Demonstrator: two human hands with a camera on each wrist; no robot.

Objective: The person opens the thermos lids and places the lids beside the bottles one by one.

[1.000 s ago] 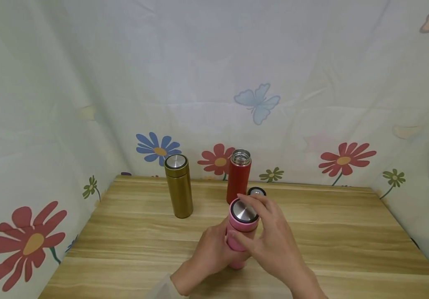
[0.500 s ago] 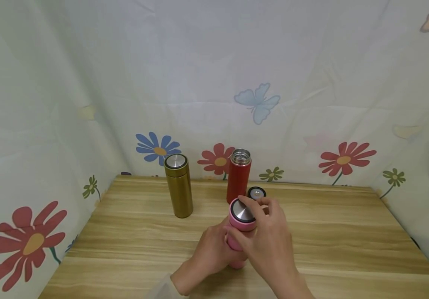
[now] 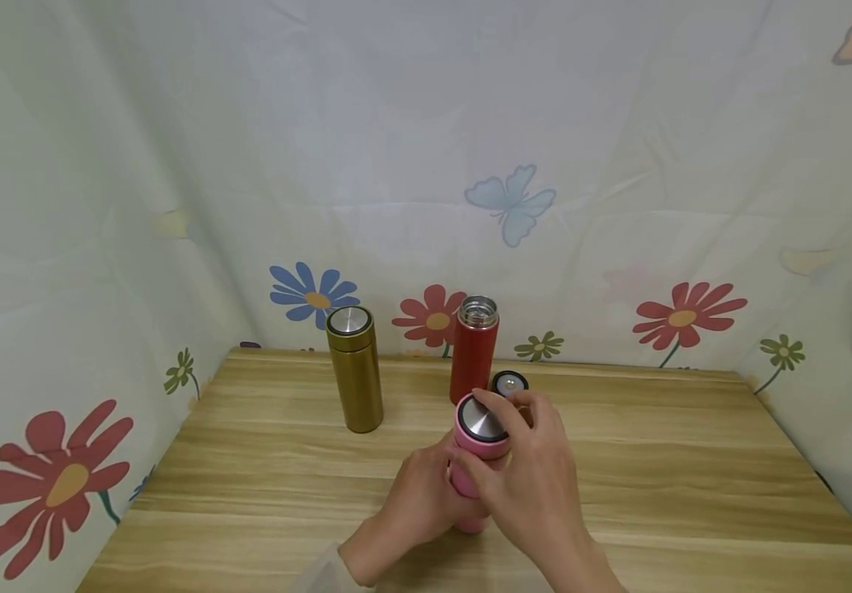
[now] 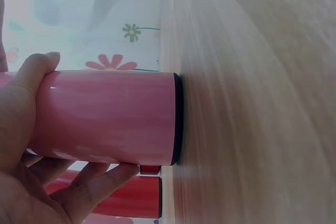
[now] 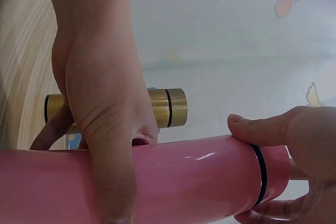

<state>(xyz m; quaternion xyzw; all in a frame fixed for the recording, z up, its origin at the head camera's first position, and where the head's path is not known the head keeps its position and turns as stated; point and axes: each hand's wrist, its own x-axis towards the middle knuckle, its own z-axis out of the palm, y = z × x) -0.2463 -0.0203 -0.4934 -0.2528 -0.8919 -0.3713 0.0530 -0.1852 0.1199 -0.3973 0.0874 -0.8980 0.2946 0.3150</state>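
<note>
A pink thermos (image 3: 466, 480) stands on the wooden table, its black base (image 4: 178, 119) down at the tabletop in the left wrist view. My left hand (image 3: 420, 496) grips it around the body. My right hand (image 3: 533, 478) holds the pink lid (image 3: 481, 420) at the top, index finger over its silver disc and thumb low on the near side. A dark ring (image 5: 261, 174) shows at the seam between lid and body in the right wrist view. Some right fingers are hidden behind the lid.
Behind stands a red thermos (image 3: 473, 354) with its mouth uncovered. A loose round lid (image 3: 510, 382) with a black rim lies beside it. A gold thermos (image 3: 357, 383), lid on, stands to the left. Flowered cloth (image 3: 367, 165) encloses the table (image 3: 270, 461) at the back and sides.
My right hand has turned on the pink lid and shifted slightly left, showing more of the loose lid behind. My left hand stays in place. The last half second shows almost no motion.
</note>
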